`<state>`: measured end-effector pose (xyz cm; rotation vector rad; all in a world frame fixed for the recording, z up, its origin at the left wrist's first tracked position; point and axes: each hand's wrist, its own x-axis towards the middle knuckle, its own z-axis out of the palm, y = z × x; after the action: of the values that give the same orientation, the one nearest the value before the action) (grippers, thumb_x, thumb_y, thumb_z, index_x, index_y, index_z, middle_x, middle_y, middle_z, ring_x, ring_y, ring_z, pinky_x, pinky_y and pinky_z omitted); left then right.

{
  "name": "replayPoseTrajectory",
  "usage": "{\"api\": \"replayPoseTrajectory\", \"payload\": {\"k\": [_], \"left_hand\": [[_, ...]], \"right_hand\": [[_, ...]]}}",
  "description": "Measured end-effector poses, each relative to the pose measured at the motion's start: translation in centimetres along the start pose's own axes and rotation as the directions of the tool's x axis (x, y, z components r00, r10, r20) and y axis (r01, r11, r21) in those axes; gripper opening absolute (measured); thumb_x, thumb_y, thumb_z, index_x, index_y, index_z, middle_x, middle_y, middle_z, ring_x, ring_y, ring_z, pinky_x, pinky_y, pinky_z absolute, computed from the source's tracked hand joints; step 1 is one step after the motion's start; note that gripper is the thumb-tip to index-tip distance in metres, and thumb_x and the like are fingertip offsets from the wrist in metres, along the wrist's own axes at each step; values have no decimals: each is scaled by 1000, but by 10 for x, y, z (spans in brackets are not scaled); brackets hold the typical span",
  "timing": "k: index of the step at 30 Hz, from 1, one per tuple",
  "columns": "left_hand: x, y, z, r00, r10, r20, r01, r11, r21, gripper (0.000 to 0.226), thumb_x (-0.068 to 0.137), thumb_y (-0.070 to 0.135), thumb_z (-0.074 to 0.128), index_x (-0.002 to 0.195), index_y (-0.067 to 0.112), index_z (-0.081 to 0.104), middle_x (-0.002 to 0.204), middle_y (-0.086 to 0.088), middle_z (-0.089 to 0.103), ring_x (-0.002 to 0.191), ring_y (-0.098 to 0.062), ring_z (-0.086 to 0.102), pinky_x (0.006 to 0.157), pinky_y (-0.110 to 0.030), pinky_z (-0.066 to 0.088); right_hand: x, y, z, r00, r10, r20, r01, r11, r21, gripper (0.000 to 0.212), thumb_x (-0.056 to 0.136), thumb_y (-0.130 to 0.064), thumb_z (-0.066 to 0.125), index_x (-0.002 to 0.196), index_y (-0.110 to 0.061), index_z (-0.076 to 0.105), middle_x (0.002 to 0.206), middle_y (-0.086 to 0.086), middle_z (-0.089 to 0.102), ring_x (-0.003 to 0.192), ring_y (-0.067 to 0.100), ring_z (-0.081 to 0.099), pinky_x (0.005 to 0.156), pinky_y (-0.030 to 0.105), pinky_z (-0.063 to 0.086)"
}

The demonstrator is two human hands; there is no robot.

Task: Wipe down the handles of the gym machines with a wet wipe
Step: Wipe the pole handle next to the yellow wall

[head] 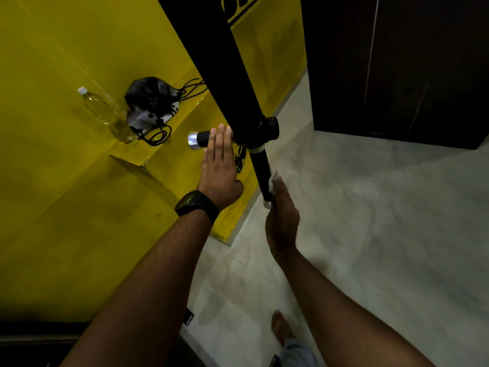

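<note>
A thick black machine arm (211, 49) slants down from the top to a joint with two black handles. The left handle (201, 139) ends in a silver cap, and my left hand (219, 165) rests on it with straight fingers. The near handle (260, 168) points toward me and ends in a silver cap. My right hand (281, 215) holds a white wet wipe (272, 181) against the lower part of that handle. How my right fingers wrap is hidden behind the hand.
A yellow platform (66, 181) fills the left side, with a clear plastic bottle (105, 115) and a black drawstring bag (150, 102) lying on it. Pale tiled floor (370, 221) spreads to the right, a dark cabinet (397, 62) stands behind, and a bare foot (281, 327) shows below.
</note>
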<state>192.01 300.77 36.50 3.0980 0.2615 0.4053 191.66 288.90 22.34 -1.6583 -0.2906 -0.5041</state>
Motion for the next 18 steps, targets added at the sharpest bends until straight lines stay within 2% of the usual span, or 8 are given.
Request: {"api": "replayPoseTrajectory", "payload": {"k": [3, 6, 8, 10, 11, 13, 15, 18], "left_hand": [[-1, 0, -4, 1000, -5, 29, 4, 1000, 19, 119, 64, 7, 65, 156, 6, -10, 166, -12, -10, 152, -28, -16, 122, -55, 13], [-1, 2, -7, 999, -22, 33, 22, 1000, 16, 119, 65, 5, 64, 156, 7, -12, 167, -10, -12, 153, -27, -17, 124, -53, 11], [-2, 0, -9, 999, -17, 38, 16, 1000, 16, 117, 66, 4, 62, 157, 8, -12, 167, -9, -12, 153, -26, -17, 124, -53, 10], [-2, -6, -11, 999, 0, 32, -1, 1000, 22, 116, 66, 2, 60, 157, 9, -11, 167, -9, -11, 153, -25, -16, 124, -52, 10], [-3, -10, -12, 1000, 15, 25, -15, 1000, 23, 115, 65, 2, 59, 158, 9, -10, 167, -9, -10, 153, -25, -14, 123, -53, 11], [-4, -14, -11, 999, 36, 2, -36, 999, 19, 115, 65, 4, 60, 158, 10, -7, 168, -8, -7, 154, -24, -11, 123, -53, 12], [-5, -10, -10, 999, 30, -18, -30, 1000, 0, 114, 67, 8, 61, 159, 13, -5, 168, -6, -6, 154, -22, -9, 124, -53, 10], [-7, -6, -9, 998, 18, -60, -21, 999, -38, 105, 73, 10, 58, 159, 13, -3, 168, -4, -4, 154, -21, -8, 123, -53, 9]], "right_hand": [[-6, 1, -6, 963, -245, 116, 246, 969, 7, 54, 92, 19, 49, 144, 5, 40, 155, 18, 37, 145, 34, 34, 117, 49, 35], [1, 9, -5, 889, -333, 316, 369, 927, -61, 68, 87, 29, 44, 149, 5, 29, 160, 25, 23, 148, 44, 22, 123, 50, 22], [10, 13, -7, 865, -318, 387, 383, 918, -102, 75, 84, 28, 41, 152, 1, 23, 163, 20, 12, 151, 41, 11, 118, 35, 31], [19, 18, -12, 821, -370, 435, 458, 881, -115, 79, 81, 27, 35, 153, -2, 23, 163, 11, 11, 153, 36, 7, 93, 25, 51], [21, 21, -15, 779, -417, 468, 520, 847, -112, 79, 80, 28, 36, 153, -2, 26, 163, 10, 14, 153, 35, 9, 90, 25, 52], [28, 27, -19, 671, -521, 528, 656, 748, -95, 72, 84, 27, 41, 151, 1, 31, 161, 13, 22, 151, 37, 16, 109, 38, 44], [44, 29, -20, 544, -603, 584, 783, 616, -92, 57, 91, 19, 41, 146, 5, 39, 158, 17, 29, 148, 38, 23, 118, 49, 32], [73, 13, -15, 390, -636, 666, 908, 387, -162, 45, 99, 4, 33, 141, 5, 49, 153, 19, 41, 147, 36, 26, 123, 47, 19]]}}
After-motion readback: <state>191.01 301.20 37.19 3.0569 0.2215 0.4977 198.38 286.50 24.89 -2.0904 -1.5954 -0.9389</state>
